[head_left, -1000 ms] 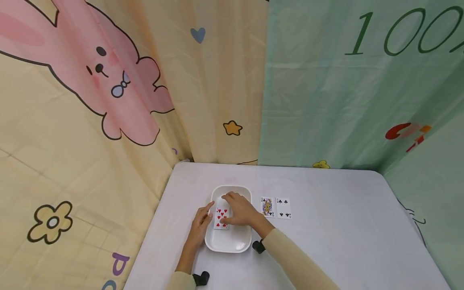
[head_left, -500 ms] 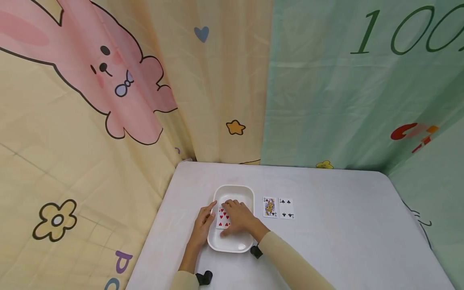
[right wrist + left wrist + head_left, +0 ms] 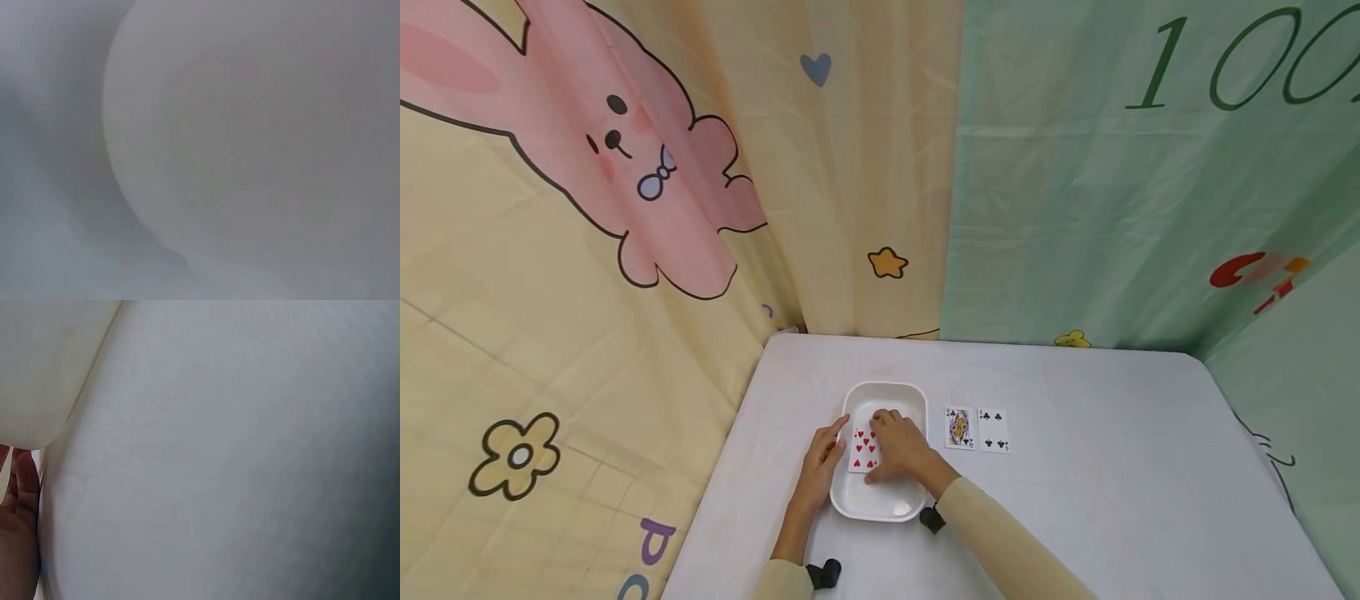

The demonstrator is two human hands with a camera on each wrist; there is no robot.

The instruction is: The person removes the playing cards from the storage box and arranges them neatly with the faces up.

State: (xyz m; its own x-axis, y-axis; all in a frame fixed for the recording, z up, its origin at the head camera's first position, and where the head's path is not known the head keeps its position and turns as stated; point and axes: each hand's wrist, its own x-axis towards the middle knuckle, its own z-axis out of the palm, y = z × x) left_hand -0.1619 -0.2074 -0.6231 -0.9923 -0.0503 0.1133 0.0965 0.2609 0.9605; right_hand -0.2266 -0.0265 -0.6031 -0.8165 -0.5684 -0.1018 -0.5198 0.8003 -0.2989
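A white tray with rounded corners stands towards the left of a pale worktop. Inside it, left of the middle, a heart card lies face up, its red hearts showing and its right side hidden by a hand. That is the person's right grip, reaching in from the right: fingertips at the card's far end, thumb at its near end, spread about as wide as the card is long. Whether it pinches the card cannot be told. The left grip rests against the tray's left side, its fingers nearly straight; in the left wrist view they lie beside the tray's outer wall. The right wrist view is a blur of pale curved rim.

Just right of the tray, two more cards lie face up side by side, slightly apart: a picture card, then a four of clubs. Beige sleeves cover both forearms. Behind the worktop hang a yellow curtain with a pink rabbit and a green curtain reading "100".
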